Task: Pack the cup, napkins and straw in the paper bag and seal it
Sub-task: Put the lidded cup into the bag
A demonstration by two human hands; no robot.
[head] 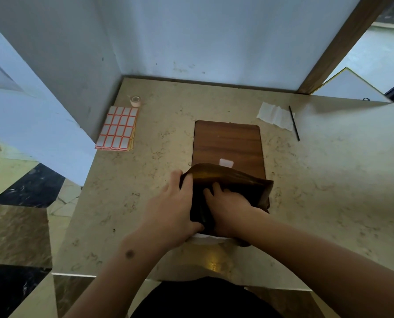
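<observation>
The paper bag (232,187) lies on the wooden board (228,141), left hand (168,212) gripping its mouth edge while the right hand (226,203) reaches inside (its grip hidden). Likely opening it or seating the cup, which is unseen. Next come napkins (275,117) and straw (294,122), well apart; label sheet (118,127) and tape roll (135,101) wait clear.

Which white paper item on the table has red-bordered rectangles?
The label sheet by the left wall, below the tape roll; the napkins beside the straw are plain white.
</observation>
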